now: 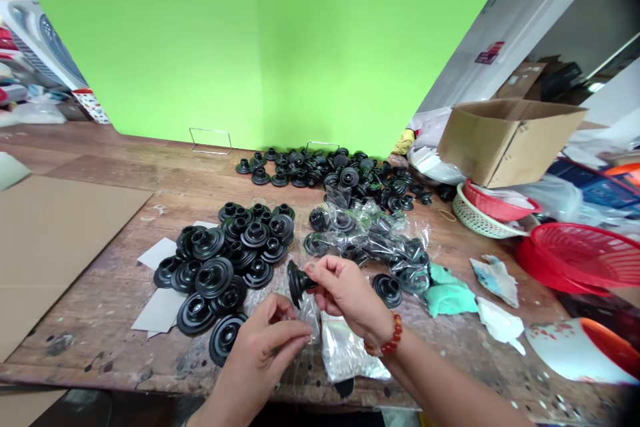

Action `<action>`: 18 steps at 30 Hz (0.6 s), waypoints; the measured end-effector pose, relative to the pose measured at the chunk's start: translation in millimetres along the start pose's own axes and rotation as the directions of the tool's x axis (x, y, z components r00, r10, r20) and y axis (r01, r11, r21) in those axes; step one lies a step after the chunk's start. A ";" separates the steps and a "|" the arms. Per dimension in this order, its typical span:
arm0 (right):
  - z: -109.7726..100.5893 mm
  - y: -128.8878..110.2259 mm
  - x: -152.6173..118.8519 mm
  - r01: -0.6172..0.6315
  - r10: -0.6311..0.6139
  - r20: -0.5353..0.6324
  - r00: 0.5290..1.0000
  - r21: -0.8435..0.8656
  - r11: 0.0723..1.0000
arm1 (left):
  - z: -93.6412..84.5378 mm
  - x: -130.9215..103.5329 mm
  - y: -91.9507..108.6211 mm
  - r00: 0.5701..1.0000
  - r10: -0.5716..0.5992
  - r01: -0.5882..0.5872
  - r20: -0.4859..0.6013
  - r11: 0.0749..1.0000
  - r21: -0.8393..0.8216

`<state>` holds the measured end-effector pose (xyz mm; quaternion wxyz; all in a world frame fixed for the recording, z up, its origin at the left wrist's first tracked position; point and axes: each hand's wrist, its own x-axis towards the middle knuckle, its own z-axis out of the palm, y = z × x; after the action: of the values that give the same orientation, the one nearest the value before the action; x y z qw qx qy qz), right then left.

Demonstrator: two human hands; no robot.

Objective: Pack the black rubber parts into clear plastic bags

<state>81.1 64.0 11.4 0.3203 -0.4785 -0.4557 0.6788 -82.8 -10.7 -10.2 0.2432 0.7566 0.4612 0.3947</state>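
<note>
right grip [350,293] pinches a black stepped plastic disc [296,284]; left grip [265,340], a clear film bag [313,315]. disc snagging could tear it.

Here's the black stepped disc [296,283], dull-sheened and round — tipped up on edge, its broad flange facing left, its narrower stem pinched by the right hand [347,290]. And just below it, a clear plastic bag [312,317] — thin, crinkled, catching light at the left hand's [265,345] fingertips.
</note>
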 end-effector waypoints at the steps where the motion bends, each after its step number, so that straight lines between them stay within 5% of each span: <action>1: -1.5 1.8 -0.5 0.010 -0.009 0.005 1.000 -0.037 0.999 | 0.8 -0.1 0.5 1.000 -0.003 0.004 -0.019 1.000 0.002; 5: -8.0 5.3 -4.0 0.140 -0.155 -0.077 0.985 -0.173 0.975 | 1.8 -1.1 -0.8 0.998 -0.032 0.032 -0.056 0.999 0.004; 7: -10.6 0.7 -7.7 0.131 -0.136 -0.099 0.986 -0.054 0.990 | 2.6 -1.1 -2.2 1.000 -0.017 0.017 -0.014 1.000 0.012; 12: -12.3 -12.5 -18.8 -0.063 0.012 0.159 0.987 0.319 0.946 | 6.1 0.7 -3.0 0.997 0.022 -0.024 0.079 0.999 0.033; 15: -11.8 -6.8 -20.7 -0.139 0.070 0.265 0.962 0.252 0.958 | 5.7 0.8 -2.6 0.995 0.008 -0.010 0.096 1.000 0.024; 18: -12.6 0.4 -18.4 -0.073 0.060 0.128 0.990 0.102 0.992 | 4.1 -1.7 -3.5 0.998 -0.025 0.023 0.061 0.999 0.023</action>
<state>99.2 51.8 16.1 0.2932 -0.4324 -0.4218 0.7410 -81.6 -10.6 -15.7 0.2534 0.7653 0.4670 0.3633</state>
